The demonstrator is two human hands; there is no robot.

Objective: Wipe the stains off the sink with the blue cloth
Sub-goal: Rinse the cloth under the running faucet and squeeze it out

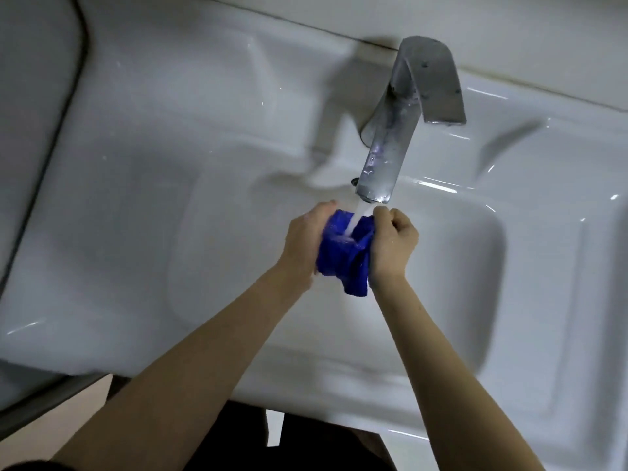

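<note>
The blue cloth (343,253) is bunched up between both my hands over the white sink (475,266) basin. My left hand (304,239) grips its left side and my right hand (394,241) grips its right side, fist closed. Water (358,214) runs from the spout of the metal tap (390,144) straight onto the top of the cloth. A corner of the cloth hangs down below my right wrist. I cannot make out stains on the sink from here.
The tap lever (435,79) juts out to the right above the spout. A flat sink ledge (136,147) spreads to the left, and a wall (441,15) runs behind. A dark seam (57,130) borders the far left. Floor (68,413) shows below the sink's front edge.
</note>
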